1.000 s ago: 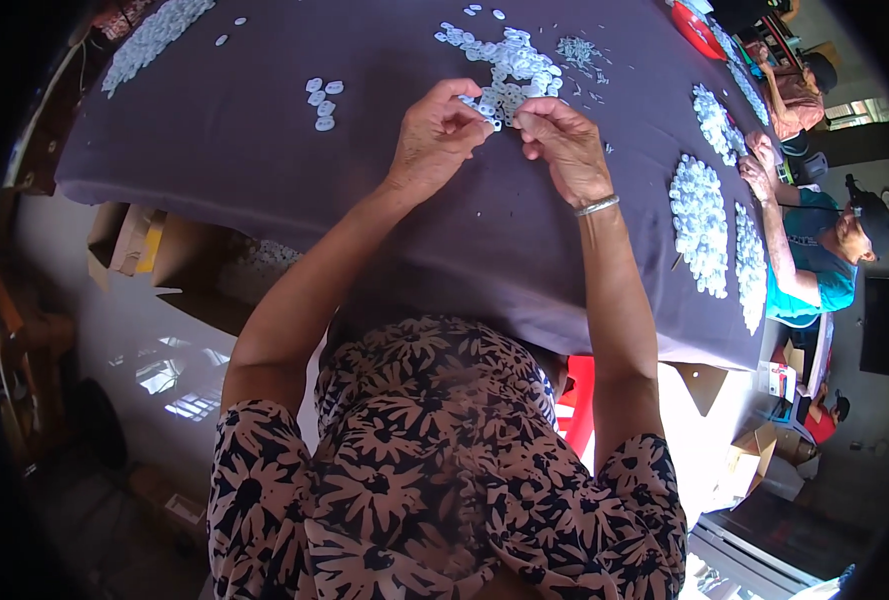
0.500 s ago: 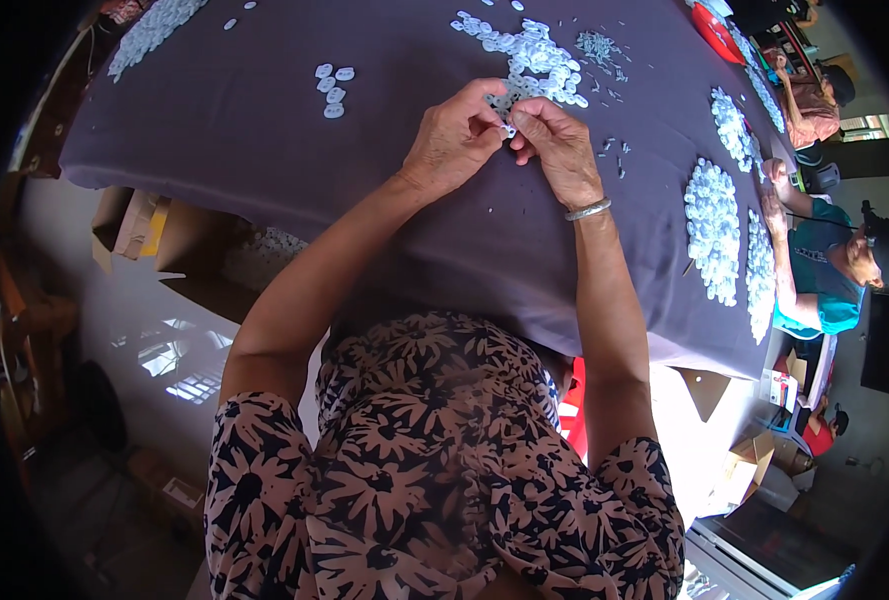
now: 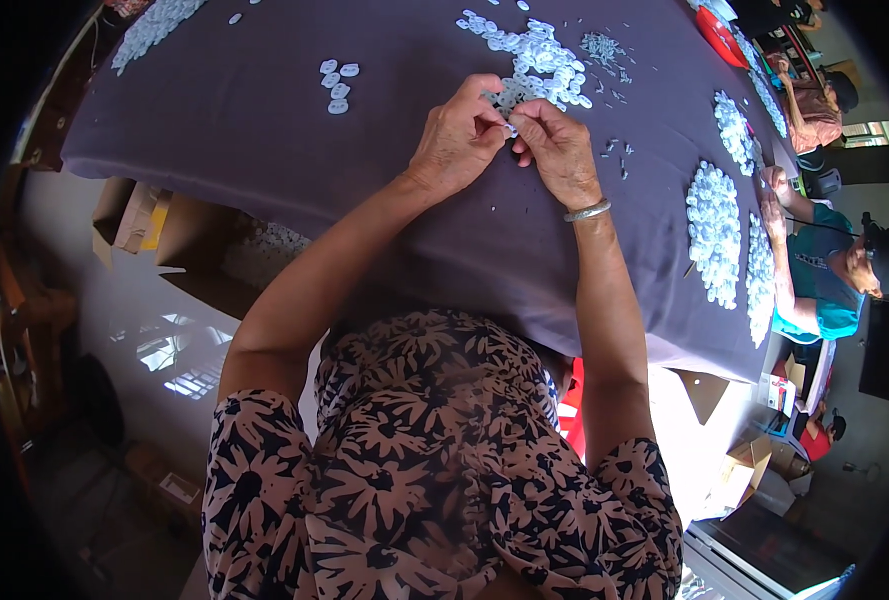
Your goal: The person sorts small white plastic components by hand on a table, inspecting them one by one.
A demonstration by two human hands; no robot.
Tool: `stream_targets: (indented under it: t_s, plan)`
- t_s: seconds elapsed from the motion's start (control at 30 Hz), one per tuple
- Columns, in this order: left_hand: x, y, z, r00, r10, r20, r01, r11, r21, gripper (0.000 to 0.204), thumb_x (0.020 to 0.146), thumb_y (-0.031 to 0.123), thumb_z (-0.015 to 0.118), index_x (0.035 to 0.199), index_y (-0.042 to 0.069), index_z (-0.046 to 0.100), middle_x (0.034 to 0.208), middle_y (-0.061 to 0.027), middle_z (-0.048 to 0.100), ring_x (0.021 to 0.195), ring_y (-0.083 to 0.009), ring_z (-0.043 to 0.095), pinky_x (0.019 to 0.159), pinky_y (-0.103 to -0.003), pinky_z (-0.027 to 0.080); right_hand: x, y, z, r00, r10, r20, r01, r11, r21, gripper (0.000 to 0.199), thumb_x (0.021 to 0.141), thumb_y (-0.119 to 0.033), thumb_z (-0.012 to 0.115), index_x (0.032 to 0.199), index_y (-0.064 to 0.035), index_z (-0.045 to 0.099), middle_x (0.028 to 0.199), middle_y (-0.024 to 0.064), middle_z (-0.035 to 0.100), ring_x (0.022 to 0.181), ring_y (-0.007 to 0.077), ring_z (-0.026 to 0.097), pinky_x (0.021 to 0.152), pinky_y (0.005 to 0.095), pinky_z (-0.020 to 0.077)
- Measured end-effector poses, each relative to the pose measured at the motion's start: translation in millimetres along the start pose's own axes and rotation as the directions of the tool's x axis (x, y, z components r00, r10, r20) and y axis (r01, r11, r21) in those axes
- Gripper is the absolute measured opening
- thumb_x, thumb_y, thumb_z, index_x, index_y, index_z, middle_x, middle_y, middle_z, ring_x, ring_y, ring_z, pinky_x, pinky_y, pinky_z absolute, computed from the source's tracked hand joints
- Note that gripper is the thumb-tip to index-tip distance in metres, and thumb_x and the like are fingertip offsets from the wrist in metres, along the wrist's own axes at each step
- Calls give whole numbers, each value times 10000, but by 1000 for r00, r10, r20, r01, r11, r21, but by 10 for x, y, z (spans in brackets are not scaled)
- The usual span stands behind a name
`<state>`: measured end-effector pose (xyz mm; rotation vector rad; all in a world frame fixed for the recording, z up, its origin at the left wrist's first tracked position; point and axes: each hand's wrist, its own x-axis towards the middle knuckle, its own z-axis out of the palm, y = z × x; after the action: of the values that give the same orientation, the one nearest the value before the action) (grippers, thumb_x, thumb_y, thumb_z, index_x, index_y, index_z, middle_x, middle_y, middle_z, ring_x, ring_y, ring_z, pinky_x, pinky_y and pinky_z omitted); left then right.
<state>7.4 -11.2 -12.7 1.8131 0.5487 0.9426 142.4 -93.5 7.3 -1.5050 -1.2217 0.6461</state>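
My left hand and my right hand meet over a table under a dark purple cloth. Both pinch one small white piece between their fingertips; its shape is too small to make out. Just beyond the hands lies a heap of small white pieces. A silver bangle sits on my right wrist.
A small cluster of white pieces lies to the left, and tiny parts are scattered to the right. More white heaps lie at the right edge, where a person in a teal shirt works. Cardboard boxes stand under the table.
The hands stay together at the same spot by the heap, fingers shifting slightly on the small piece. The view has tilted a little.
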Motion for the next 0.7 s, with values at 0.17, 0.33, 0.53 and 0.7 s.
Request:
stream_targets:
  t_s: [0.17, 0.33, 0.53, 0.7]
  plan:
    - [5, 12, 2, 1000, -20, -11, 19, 1000, -13, 137, 773, 54, 644, 854, -48, 603, 1149, -71, 552, 769, -160, 651, 717, -271, 507, 5, -29, 6, 1000, 25, 10, -24, 999, -40, 130, 900, -136, 584, 895, -11, 618, 663, -2, 565, 568, 51, 527, 492, 205, 463]
    - [-5, -26, 20, 1000, 19, -24, -18, 999, 33, 139, 774, 43, 635, 873, -47, 596, 1093, -65, 553, 762, -163, 647, 715, -266, 501, 11, 8, 0, 999, 18, 28, -16, 997, -80, 140, 911, -145, 574, 882, -12, 604, 658, -15, 541, 553, 45, 497, 491, 200, 438]
    - [-6, -13, 30, 1000, -14, -27, 14, 1000, -24, 229, 776, 36, 642, 966, -23, 526, 994, -56, 555, 758, -138, 640, 714, -260, 498, 11, 10, 9, 1000, -9, 11, 9, 998, -62, 123, 883, -131, 605, 842, -16, 602, 626, -10, 539, 541, 46, 501, 477, 207, 465]
    - [-1, 4, 12, 1000, 4, -23, -4, 1000, -5, 357, 777, 41, 648, 1059, 20, 430, 859, -67, 631, 755, -121, 636, 702, -255, 496, -11, 58, 14, 1000, 15, 26, -17, 997, 70, 147, 919, -164, 567, 862, -29, 581, 643, -21, 523, 541, 41, 480, 483, 191, 421]
